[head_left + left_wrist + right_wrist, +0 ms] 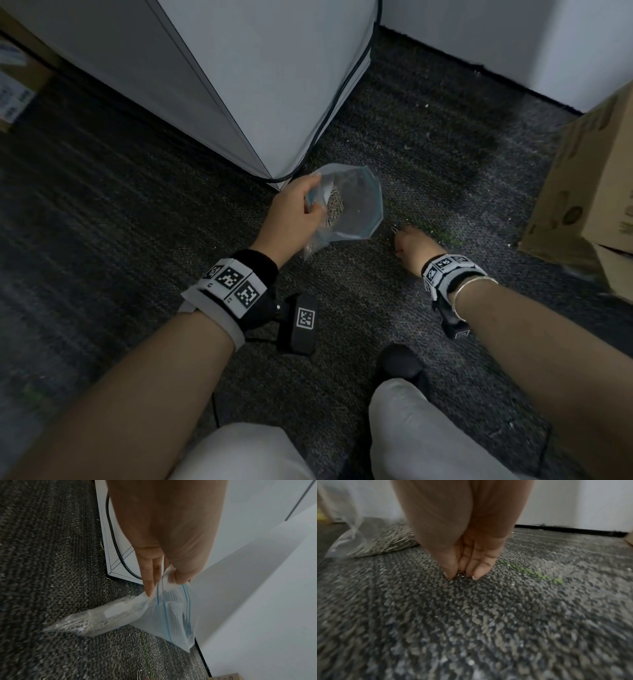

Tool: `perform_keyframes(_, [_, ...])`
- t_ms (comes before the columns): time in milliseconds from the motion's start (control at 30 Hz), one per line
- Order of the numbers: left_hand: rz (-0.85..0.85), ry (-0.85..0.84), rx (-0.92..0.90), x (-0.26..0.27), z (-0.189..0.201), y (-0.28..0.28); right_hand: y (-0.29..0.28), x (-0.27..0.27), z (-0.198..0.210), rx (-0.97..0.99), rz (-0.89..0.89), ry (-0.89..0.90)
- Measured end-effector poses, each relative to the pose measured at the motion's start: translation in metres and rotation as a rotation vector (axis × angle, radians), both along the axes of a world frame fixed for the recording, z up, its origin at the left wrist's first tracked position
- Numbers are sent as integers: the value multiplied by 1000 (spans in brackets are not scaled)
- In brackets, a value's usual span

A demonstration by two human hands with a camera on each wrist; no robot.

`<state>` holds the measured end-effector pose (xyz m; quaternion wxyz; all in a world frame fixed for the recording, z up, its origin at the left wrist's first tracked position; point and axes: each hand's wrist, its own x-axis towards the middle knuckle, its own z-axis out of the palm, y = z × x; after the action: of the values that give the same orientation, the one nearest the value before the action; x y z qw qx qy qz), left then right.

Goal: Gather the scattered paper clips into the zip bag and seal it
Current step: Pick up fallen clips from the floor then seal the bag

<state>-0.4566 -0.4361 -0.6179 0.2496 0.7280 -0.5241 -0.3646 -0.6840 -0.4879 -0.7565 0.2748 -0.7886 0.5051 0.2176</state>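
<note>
A clear zip bag [359, 202] with a blue zip strip rests open on the dark carpet, a heap of silver paper clips [334, 207] inside it. My left hand [313, 202] pinches the bag's rim and holds the mouth up. In the left wrist view the left hand [164, 582] grips the zip bag [154, 615] near the strip, and the clips [82, 626] fill its low corner. Just right of the bag, my right hand [402, 234] reaches down to the carpet. Its thumb and fingertips [477, 573] pinch one paper clip [461, 574], which pokes out beside the hand as the paper clip [394, 229].
A white cabinet [274, 85] with a black cable along its edge stands right behind the bag. A cardboard box [582, 192] sits at the right, another box [17, 85] at the far left. My knees [411, 428] are at the bottom. A green streak [537, 573] marks the carpet.
</note>
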Motion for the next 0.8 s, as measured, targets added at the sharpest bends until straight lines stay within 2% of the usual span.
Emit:
perform_keyframes(133, [5,7,-15,-2,0,-2,-4,-1,2,1,-101,-17])
perform_keyframes(300, [-8,0,-8,-5,0,-5,-11,1,5,-222,-332,-189])
perform_keyframes(400, [-20,-15,-10,-6,1,-7,-22,12,5,-189,-293,-172])
perform_keyframes(567, [-42,-44,-8,-5,5,-8,-22,24,6,-150,-144,-33])
perform_keyframes(800, [-52,-52,6,-5,5,-11,-26,23,10,-23,-306,-59])
